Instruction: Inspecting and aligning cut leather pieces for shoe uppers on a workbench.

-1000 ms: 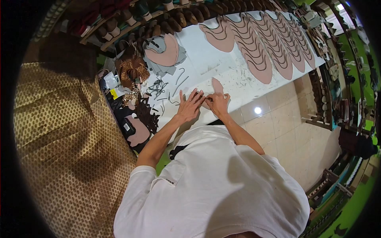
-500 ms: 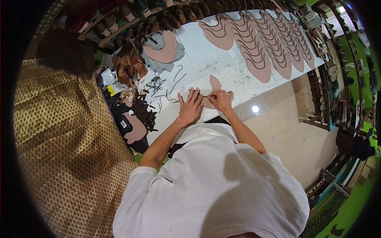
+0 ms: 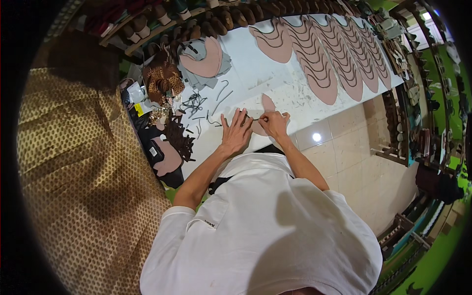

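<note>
A pink leather cut-out (image 3: 268, 102), apparently curved like a shoe upper, lies on the white table (image 3: 241, 64) in front of me. My left hand (image 3: 237, 130) rests flat beside it, fingers spread, fingertips at the piece's left edge. From the right, my right hand (image 3: 274, 123) pinches a thin dark strip at the inner edge of the piece, thumb and forefinger together. Part of the strip and of the leather is hidden under my fingers. Loose dark strips (image 3: 191, 103) lie to the left of my left hand.
Rows of overlapping pink uppers (image 3: 319, 88) with dark-edged curves lie at the far right. Grey and pink pieces (image 3: 204, 59) are stacked far left, near leopard-print material (image 3: 162, 76) and brown strips (image 3: 178, 140). Shoe shelves (image 3: 216, 24) line the back; gold perforated material (image 3: 83, 162) hangs left.
The whole view has shifted very slightly. My hands keep nearly the same place on the leather piece, with only a tiny movement at the right fingers.
</note>
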A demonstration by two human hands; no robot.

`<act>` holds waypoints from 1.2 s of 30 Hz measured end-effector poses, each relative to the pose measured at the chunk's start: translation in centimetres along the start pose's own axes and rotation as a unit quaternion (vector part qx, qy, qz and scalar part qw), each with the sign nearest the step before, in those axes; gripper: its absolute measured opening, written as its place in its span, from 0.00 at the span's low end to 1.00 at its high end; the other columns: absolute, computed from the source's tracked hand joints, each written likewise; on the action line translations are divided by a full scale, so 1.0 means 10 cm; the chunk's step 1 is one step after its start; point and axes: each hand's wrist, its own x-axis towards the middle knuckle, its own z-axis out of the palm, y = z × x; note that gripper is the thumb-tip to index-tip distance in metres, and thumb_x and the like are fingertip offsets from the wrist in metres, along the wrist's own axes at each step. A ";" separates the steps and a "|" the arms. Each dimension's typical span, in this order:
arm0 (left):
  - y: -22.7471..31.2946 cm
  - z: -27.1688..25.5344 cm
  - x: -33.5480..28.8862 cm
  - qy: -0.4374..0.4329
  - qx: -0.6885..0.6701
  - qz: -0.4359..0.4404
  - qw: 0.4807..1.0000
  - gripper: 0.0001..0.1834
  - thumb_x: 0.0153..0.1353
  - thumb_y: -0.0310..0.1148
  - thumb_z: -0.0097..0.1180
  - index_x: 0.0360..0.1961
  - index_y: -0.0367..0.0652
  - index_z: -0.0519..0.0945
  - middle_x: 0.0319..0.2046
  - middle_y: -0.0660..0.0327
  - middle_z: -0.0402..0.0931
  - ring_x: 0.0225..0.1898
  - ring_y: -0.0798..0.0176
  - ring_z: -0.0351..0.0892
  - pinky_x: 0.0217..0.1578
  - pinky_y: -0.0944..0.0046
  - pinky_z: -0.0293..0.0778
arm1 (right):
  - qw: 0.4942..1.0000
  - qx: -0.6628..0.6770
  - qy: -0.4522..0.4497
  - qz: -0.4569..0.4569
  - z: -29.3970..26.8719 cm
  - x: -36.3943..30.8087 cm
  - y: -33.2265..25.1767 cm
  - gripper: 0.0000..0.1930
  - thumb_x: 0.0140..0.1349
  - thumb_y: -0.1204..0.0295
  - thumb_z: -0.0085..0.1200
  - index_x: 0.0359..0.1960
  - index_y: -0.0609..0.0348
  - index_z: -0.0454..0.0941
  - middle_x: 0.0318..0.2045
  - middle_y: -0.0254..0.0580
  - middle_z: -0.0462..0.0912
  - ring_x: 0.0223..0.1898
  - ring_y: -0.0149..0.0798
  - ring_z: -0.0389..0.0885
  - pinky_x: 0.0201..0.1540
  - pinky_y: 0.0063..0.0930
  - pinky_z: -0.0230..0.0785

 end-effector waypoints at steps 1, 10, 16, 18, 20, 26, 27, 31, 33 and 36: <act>0.02 -0.01 0.01 -0.008 0.001 -0.005 1.000 0.28 0.77 0.46 0.49 0.75 0.57 0.70 0.83 0.56 0.45 0.83 0.49 0.40 0.67 0.11 0.33 | 1.000 -0.001 -0.001 0.004 0.01 0.01 0.01 0.06 0.60 0.62 0.67 0.32 0.46 0.91 0.31 0.31 0.90 0.44 0.40 0.83 0.60 0.59 0.52; 0.06 0.00 0.00 -0.008 0.022 0.014 1.000 0.27 0.76 0.45 0.49 0.74 0.55 0.71 0.82 0.57 0.50 0.83 0.49 0.42 0.68 0.12 0.34 | 1.000 -0.006 -0.011 0.010 0.02 0.05 0.03 0.08 0.58 0.59 0.67 0.32 0.45 0.91 0.31 0.30 0.90 0.43 0.39 0.85 0.63 0.62 0.50; 0.09 -0.05 0.05 -0.017 0.011 0.006 1.000 0.28 0.76 0.46 0.49 0.75 0.58 0.69 0.83 0.59 0.47 0.83 0.49 0.40 0.67 0.11 0.33 | 1.000 -0.013 0.003 0.008 0.01 0.05 0.03 0.08 0.58 0.59 0.68 0.31 0.46 0.90 0.29 0.30 0.89 0.41 0.40 0.85 0.61 0.60 0.52; 0.11 -0.06 0.07 -0.023 0.008 0.000 1.000 0.29 0.76 0.46 0.50 0.76 0.59 0.68 0.83 0.59 0.45 0.84 0.49 0.39 0.67 0.11 0.34 | 1.000 -0.017 0.004 0.007 -0.01 0.05 0.02 0.08 0.58 0.60 0.68 0.31 0.47 0.90 0.29 0.31 0.89 0.41 0.40 0.85 0.60 0.58 0.53; 0.14 -0.07 0.07 -0.050 0.014 0.005 0.999 0.30 0.76 0.47 0.50 0.77 0.59 0.67 0.83 0.58 0.44 0.84 0.48 0.38 0.67 0.11 0.33 | 1.000 -0.025 -0.009 0.007 -0.03 0.05 0.01 0.08 0.59 0.60 0.67 0.31 0.47 0.91 0.28 0.32 0.89 0.41 0.40 0.85 0.60 0.57 0.53; 0.17 -0.06 0.04 -0.054 0.023 -0.002 0.998 0.32 0.72 0.49 0.53 0.76 0.55 0.69 0.83 0.59 0.46 0.84 0.50 0.38 0.68 0.11 0.33 | 0.998 -0.051 -0.030 -0.008 -0.14 0.12 0.07 0.08 0.60 0.59 0.66 0.31 0.46 0.92 0.27 0.33 0.89 0.40 0.41 0.85 0.58 0.55 0.54; 0.17 -0.06 0.04 -0.053 0.023 -0.002 0.998 0.32 0.72 0.49 0.53 0.76 0.55 0.69 0.83 0.59 0.46 0.84 0.50 0.38 0.68 0.11 0.33 | 0.998 -0.051 -0.030 -0.008 -0.14 0.13 0.10 0.08 0.60 0.59 0.66 0.31 0.46 0.92 0.27 0.33 0.89 0.40 0.41 0.85 0.58 0.55 0.54; 0.18 -0.06 0.06 -0.046 0.006 -0.002 0.999 0.35 0.70 0.51 0.55 0.76 0.55 0.69 0.83 0.58 0.45 0.84 0.50 0.37 0.68 0.11 0.32 | 0.999 -0.049 -0.013 -0.019 -0.11 0.16 0.14 0.08 0.60 0.59 0.66 0.32 0.46 0.92 0.26 0.34 0.89 0.40 0.42 0.84 0.58 0.55 0.54; 0.19 -0.06 0.07 -0.042 -0.003 -0.003 0.999 0.36 0.69 0.52 0.56 0.76 0.55 0.69 0.83 0.58 0.45 0.84 0.50 0.37 0.68 0.11 0.32 | 0.999 -0.049 -0.015 -0.017 -0.10 0.17 0.14 0.08 0.60 0.59 0.66 0.32 0.46 0.92 0.26 0.34 0.88 0.40 0.42 0.84 0.57 0.55 0.54; 0.20 -0.07 0.10 -0.034 -0.024 -0.012 0.999 0.38 0.67 0.52 0.59 0.76 0.55 0.69 0.83 0.58 0.44 0.84 0.49 0.37 0.68 0.11 0.30 | 0.999 -0.046 -0.017 -0.009 -0.10 0.17 0.14 0.08 0.60 0.59 0.66 0.32 0.46 0.91 0.26 0.34 0.88 0.40 0.42 0.84 0.57 0.55 0.54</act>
